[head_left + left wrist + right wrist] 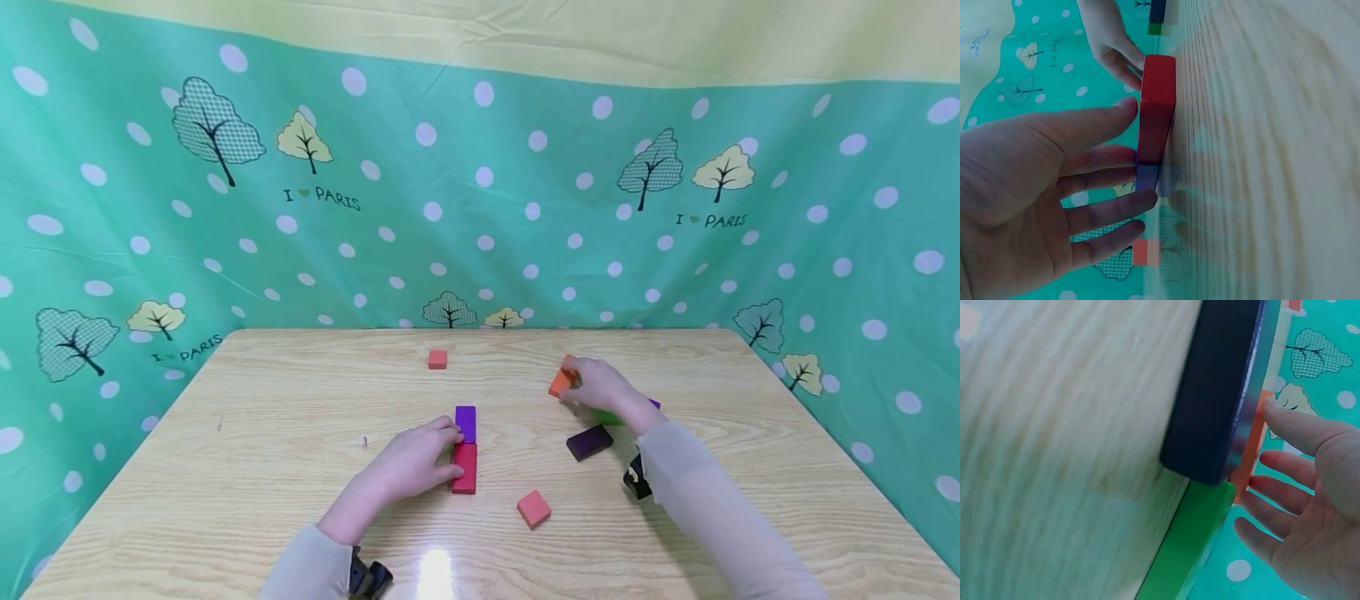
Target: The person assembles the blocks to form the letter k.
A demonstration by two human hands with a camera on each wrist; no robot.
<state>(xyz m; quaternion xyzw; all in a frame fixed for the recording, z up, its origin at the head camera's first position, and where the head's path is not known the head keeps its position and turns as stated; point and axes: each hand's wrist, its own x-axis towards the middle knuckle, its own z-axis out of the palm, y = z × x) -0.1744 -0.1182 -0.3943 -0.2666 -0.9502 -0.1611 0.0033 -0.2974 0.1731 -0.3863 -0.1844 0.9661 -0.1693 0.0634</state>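
Two blocks lie end to end on the table, a purple one [466,423] behind a red one [464,469]. My left hand [411,460] rests its fingertips along their left side, fingers fairly straight, in the head view. At the right, my right hand [606,389] has its thumb and fingers round an orange block [562,381], which lies slanted. In the right wrist view the orange block [1250,450] is partly behind a dark block [1213,394] and a green block [1188,540], with my right fingertips at its edge.
A dark block [589,442] lies nearer than the right hand. Under the right wrist are a green block [609,417] and a mostly hidden purple one [655,403]. Small red-orange blocks lie at the back [437,360] and front [534,509]. A patterned curtain [480,200] hangs behind the table.
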